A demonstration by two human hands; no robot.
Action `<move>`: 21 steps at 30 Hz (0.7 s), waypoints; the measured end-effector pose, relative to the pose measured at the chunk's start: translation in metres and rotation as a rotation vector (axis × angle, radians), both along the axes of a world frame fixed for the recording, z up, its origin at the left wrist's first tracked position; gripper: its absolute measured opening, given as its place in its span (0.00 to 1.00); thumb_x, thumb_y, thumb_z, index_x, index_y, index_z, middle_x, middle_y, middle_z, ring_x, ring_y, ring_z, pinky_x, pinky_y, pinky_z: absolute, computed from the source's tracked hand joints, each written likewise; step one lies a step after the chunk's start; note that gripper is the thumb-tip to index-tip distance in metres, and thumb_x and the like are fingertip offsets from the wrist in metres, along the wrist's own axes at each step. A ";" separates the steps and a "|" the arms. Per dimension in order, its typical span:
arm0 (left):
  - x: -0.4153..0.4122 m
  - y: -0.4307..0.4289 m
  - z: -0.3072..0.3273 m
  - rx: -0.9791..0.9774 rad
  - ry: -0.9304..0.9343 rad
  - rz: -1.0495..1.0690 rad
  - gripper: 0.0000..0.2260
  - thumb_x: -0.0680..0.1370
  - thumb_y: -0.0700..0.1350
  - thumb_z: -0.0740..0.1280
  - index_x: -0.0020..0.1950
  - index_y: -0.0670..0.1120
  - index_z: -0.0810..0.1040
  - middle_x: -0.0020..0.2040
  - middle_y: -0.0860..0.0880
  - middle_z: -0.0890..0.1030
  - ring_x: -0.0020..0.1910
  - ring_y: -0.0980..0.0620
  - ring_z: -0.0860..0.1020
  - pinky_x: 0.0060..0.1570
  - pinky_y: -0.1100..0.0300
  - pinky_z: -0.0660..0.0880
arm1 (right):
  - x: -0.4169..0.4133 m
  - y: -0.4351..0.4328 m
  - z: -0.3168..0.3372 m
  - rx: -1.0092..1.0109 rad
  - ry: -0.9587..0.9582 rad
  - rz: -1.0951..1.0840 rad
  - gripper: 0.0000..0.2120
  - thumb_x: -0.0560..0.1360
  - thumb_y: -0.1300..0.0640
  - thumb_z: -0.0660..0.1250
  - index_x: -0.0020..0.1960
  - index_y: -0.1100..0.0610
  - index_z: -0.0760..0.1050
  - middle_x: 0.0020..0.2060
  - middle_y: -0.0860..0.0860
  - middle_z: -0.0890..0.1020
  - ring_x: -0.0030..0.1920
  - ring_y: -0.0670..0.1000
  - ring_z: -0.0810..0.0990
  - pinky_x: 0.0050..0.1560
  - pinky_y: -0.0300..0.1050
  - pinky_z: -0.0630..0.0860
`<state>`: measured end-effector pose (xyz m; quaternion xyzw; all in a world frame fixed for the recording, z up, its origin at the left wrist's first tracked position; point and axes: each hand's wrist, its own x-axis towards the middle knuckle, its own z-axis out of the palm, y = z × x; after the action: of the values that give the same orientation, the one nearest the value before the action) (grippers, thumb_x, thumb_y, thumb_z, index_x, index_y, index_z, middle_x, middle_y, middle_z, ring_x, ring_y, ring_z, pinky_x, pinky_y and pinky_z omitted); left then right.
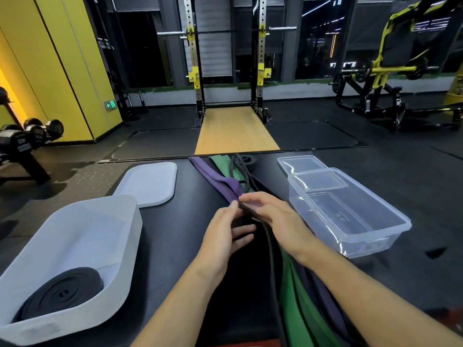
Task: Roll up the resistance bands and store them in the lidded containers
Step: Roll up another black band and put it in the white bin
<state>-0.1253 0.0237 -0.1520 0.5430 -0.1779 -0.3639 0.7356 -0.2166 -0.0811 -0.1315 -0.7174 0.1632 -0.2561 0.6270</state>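
Observation:
A purple band [218, 179], a green band [295, 304] and a thin black band [271, 259] lie lengthwise along the black bench [180, 234]. My left hand [223, 236] and my right hand [273, 216] meet at the bench's middle, both pinching the thin black band where it crosses the purple one. On the left stands a white opaque container [82, 246] with a rolled dark band [62, 294] inside. Its white lid [150, 184] lies behind it. A clear plastic container [350, 214] stands empty on the right, its clear lid [300, 164] behind it.
A small black roll [248, 160] sits at the bench's far end. Beyond are a squat rack [228, 58] over a wooden platform, a dumbbell rack [25, 139] at the left and a yellow machine [390, 71] at the right.

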 end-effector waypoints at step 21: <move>0.015 0.023 0.003 0.171 0.017 0.084 0.12 0.86 0.41 0.55 0.58 0.42 0.78 0.50 0.45 0.88 0.28 0.54 0.56 0.27 0.62 0.57 | 0.007 -0.011 -0.001 -0.537 0.608 -0.298 0.12 0.79 0.53 0.63 0.60 0.50 0.82 0.55 0.49 0.84 0.56 0.54 0.80 0.57 0.48 0.76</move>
<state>-0.1099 0.0462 -0.1494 0.6075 -0.1171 -0.3512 0.7028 -0.2095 -0.0917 -0.1329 -0.8665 0.3699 -0.1542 0.2976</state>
